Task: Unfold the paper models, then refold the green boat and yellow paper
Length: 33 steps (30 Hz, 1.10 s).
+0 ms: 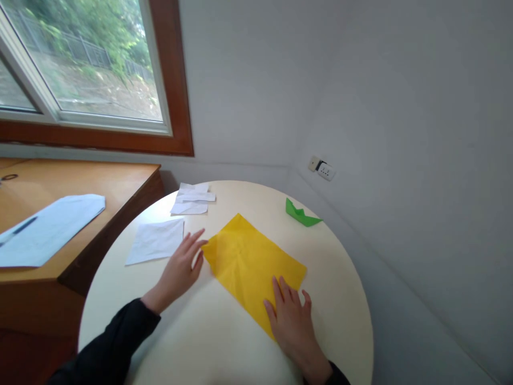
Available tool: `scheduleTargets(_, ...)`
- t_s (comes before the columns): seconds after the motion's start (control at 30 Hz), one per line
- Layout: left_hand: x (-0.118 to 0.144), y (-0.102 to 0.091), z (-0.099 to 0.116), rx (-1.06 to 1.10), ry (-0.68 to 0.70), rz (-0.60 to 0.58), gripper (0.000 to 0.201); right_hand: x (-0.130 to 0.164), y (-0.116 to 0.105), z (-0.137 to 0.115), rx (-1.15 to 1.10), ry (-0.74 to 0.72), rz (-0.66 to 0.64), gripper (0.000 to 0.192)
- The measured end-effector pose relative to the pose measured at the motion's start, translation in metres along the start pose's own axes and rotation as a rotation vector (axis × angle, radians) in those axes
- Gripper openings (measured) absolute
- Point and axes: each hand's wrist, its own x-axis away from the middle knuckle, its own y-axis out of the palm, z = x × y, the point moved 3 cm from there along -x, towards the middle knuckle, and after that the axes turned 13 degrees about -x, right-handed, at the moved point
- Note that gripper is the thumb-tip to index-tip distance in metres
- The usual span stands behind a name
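Note:
A sheet of yellow paper [248,259] lies turned at an angle on the round white table [192,331], with faint creases across it. My right hand [292,321] rests on the sheet's near right part, fingers spread and nothing gripped. At the sheet's left corner is my left hand [182,267], its fingers apart and the fingertips at the paper's edge. Whether they touch it is hard to tell. Beyond the sheet, near the table's far right edge, stands a folded green paper boat [300,214].
White paper sheets [156,240] and smaller white pieces [192,199] lie at the table's left and back. A wooden desk [120,176] to the left holds a paper stack [60,224], a pen [24,225] and partly visible scissors [8,177]. Walls stand behind, with a socket [326,171].

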Motion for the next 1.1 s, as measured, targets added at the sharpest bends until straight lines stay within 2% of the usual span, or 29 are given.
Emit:
scheduleTargets(0.1, 0.009, 0.017, 0.052, 0.041, 0.141, -0.138, 0.037, 0.003, -0.009, -0.021, 0.000, -0.013, -0.042, 0.049)
scheduleTargets(0.17, 0.018, 0.038, 0.068, -0.003, 0.136, -0.228, 0.045, 0.006, -0.012, -0.031, -0.006, -0.041, -0.048, 0.046)
scheduleTargets(0.27, 0.027, 0.065, 0.069, -0.089, 0.102, -0.305, 0.050, 0.012, -0.017, -0.040, -0.013, -0.094, -0.118, 0.045)
scheduleTargets(0.33, 0.030, 0.073, 0.063, -0.128, 0.104, -0.314, 0.051, 0.012, -0.024, -0.043, -0.010, -0.139, -0.210, 0.043)
scheduleTargets(0.43, 0.029, 0.073, 0.056, -0.133, 0.163, -0.329, 0.051, 0.004, -0.042, -0.048, -0.037, -0.262, -0.340, 0.036)
scheduleTargets(0.53, 0.026, 0.069, 0.055, -0.119, 0.214, -0.325, 0.048, -0.015, -0.052, -0.057, -0.146, -0.467, -0.344, 0.044)
scheduleTargets(0.6, 0.026, 0.067, 0.055, -0.127, 0.218, -0.311, 0.045, -0.030, -0.043, -0.062, -0.217, -0.585, -0.361, 0.049)
scheduleTargets(0.67, 0.026, 0.066, 0.056, -0.149, 0.220, -0.303, 0.042, -0.044, -0.026, -0.063, -0.223, -0.615, -0.382, 0.054)
scheduleTargets(0.77, 0.026, 0.067, 0.055, -0.180, 0.240, -0.301, 0.044, -0.058, -0.002, -0.056, -0.180, -0.601, -0.305, 0.055)
scheduleTargets(0.83, 0.026, 0.067, 0.055, -0.184, 0.247, -0.305, 0.046, -0.063, 0.006, -0.045, -0.162, -0.597, -0.245, 0.053)
scheduleTargets(0.93, 0.025, 0.066, 0.055, -0.185, 0.238, -0.326, 0.046, -0.069, 0.005, -0.022, -0.131, -0.535, -0.179, 0.049)
scheduleTargets(1.1, 0.022, 0.066, 0.050, -0.200, 0.156, -0.362, 0.045, -0.080, 0.000, 0.016, -0.069, -0.335, -0.112, 0.049)
